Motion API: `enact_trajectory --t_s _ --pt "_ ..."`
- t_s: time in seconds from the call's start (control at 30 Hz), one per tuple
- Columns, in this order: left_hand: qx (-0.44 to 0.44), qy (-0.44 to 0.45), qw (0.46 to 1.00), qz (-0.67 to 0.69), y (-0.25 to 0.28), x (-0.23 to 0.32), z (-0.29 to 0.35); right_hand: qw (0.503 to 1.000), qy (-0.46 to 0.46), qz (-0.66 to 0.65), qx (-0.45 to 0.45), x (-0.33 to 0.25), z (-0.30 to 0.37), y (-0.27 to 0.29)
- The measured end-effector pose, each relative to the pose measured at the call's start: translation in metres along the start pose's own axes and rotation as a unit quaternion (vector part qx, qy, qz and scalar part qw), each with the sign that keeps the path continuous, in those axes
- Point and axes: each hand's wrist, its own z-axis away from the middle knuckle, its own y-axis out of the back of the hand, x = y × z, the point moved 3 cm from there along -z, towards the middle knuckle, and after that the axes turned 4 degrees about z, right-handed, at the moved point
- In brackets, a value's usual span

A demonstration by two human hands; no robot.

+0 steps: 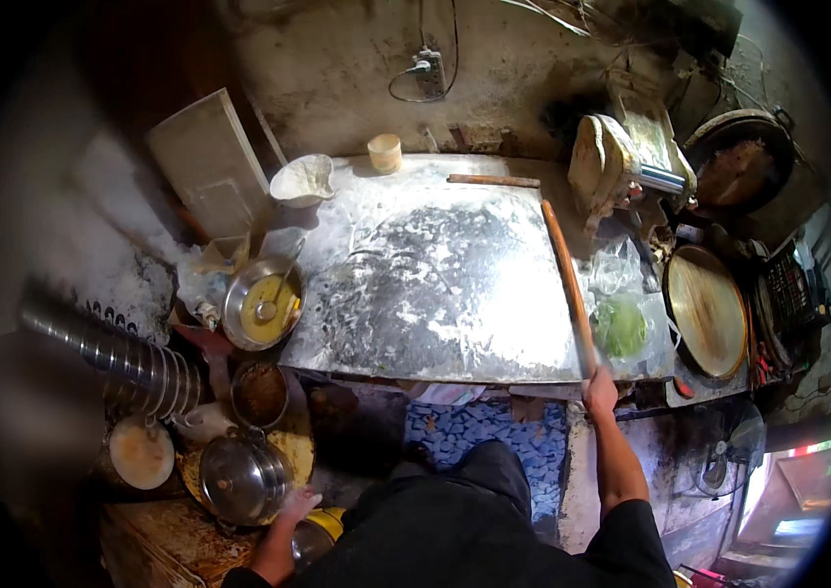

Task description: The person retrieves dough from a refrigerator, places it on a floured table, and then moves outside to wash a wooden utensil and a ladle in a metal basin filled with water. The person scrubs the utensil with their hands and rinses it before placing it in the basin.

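My right hand (pixel 600 394) is closed round the near end of a long wooden rolling pin (pixel 568 274), which lies along the right side of a floured metal worktop (pixel 435 284). At the lower left, my left hand (pixel 298 505) is low beside a shiny round metal pot (pixel 244 478), above a yellow-rimmed metal bowl (pixel 313 542). Its fingers look whitish and blurred, and whether they grip anything is unclear. A shorter wooden stick (pixel 494 180) lies near the worktop's back edge.
Left of the worktop stands a steel bowl (pixel 239 323) of yellow liquid with a ladle. A white scoop-shaped bowl (pixel 302 181) and a tub (pixel 385 154) sit at the back. On the right are a roller machine (pixel 621 162), bagged greens (pixel 621 328) and a round pan (pixel 705 312).
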Motion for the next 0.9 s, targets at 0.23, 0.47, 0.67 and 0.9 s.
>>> enact_trajectory --t_s 0.23,0.47,0.67,0.9 --pt "0.058 -0.005 0.998 0.008 0.013 0.083 -0.032 0.961 0.095 -0.258 -0.021 -0.052 -0.008 -0.007" --pt "0.088 -0.011 0.983 0.162 -0.062 0.136 -0.010 0.972 0.193 -0.121 -0.056 -0.140 -0.187 0.016" --pt "-0.019 0.015 0.944 0.330 -0.132 0.129 0.006 0.949 0.250 -0.070 0.179 -0.195 -0.371 0.089" --pt "0.047 0.068 0.985 0.155 -0.124 0.216 0.022 0.885 0.297 -0.351 0.070 -0.293 -0.277 0.079"
